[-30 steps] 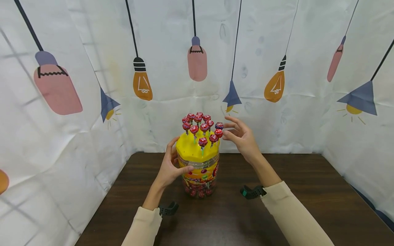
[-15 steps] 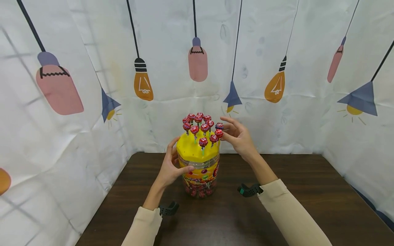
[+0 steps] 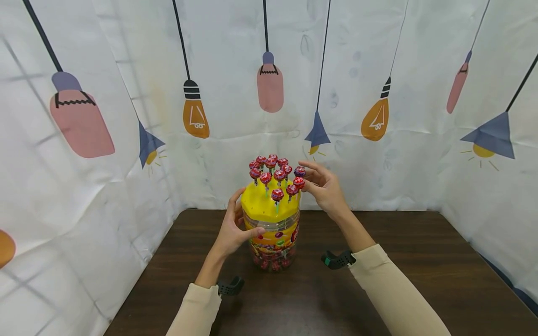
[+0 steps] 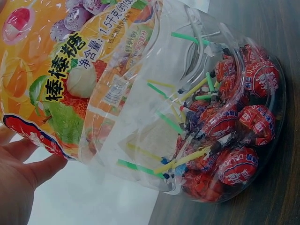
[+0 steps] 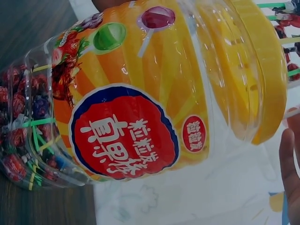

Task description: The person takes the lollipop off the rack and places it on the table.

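A clear candy jar (image 3: 273,233) with a printed orange label stands upright on the table. Several red-wrapped lollipops (image 3: 265,177) stick up from holes in its yellow lid (image 3: 260,203). My left hand (image 3: 231,232) grips the jar's left side, thumb across the front just under the lid. At the lid's right edge, my right hand (image 3: 328,190) pinches a lollipop (image 3: 299,182), thumb and fingers close around it; a darker purple-blue lollipop (image 3: 300,171) is right beside it. The exact fingertip contact is partly hidden. More lollipops (image 4: 220,122) lie loose in the jar's bottom.
The dark wooden table (image 3: 277,308) extends around the jar. A white cloth (image 3: 235,158) printed with hanging lamps stands behind it and along both sides. Black straps (image 3: 338,259) are on both wrists.
My right hand has moved slightly left, its fingers coming in closer around the lollipop at the lid's right edge. The left hand and the jar have stayed in place.
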Action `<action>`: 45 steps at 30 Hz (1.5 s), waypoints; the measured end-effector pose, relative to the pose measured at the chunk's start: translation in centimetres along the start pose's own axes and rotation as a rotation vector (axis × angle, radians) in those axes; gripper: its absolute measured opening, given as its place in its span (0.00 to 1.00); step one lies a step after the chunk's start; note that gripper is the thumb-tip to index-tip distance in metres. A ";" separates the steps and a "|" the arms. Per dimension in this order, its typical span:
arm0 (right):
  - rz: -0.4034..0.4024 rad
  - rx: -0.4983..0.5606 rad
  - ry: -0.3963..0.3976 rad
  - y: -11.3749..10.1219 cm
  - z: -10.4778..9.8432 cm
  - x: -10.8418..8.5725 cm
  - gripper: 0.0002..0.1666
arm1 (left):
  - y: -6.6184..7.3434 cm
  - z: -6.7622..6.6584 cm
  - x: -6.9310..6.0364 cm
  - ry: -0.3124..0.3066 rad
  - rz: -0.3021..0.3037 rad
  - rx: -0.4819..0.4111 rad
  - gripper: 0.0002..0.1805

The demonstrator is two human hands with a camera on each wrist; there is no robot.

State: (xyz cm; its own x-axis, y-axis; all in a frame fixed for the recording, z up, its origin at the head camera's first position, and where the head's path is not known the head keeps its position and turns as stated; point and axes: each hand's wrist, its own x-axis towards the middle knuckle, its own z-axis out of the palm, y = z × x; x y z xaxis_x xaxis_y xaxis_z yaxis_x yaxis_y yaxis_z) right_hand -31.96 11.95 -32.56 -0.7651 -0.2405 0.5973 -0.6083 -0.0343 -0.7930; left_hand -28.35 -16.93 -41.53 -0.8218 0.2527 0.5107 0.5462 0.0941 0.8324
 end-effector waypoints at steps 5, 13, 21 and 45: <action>-0.030 0.017 0.052 -0.4 0.3 0.3 0.27 | 0.2 0.0 0.0 0.003 -0.008 0.002 0.57; -0.071 0.027 0.098 -1.0 0.2 0.7 0.27 | 0.3 0.0 -0.1 0.004 -0.014 0.001 0.57; -0.043 0.081 0.103 -0.7 -0.4 0.1 0.27 | 0.1 0.0 -0.1 0.002 0.002 0.004 0.57; 0.267 0.156 0.009 5.6 -5.5 -3.7 0.24 | 0.1 0.0 0.0 -0.002 0.008 -0.004 0.57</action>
State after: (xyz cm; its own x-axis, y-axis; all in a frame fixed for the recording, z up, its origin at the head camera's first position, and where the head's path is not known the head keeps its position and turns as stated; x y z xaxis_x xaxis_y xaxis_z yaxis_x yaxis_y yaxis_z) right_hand -33.69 17.93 -38.57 -0.8959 -0.2521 0.3658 -0.3461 -0.1202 -0.9305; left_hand -28.32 -16.88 -41.48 -0.8168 0.2558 0.5171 0.5524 0.0883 0.8289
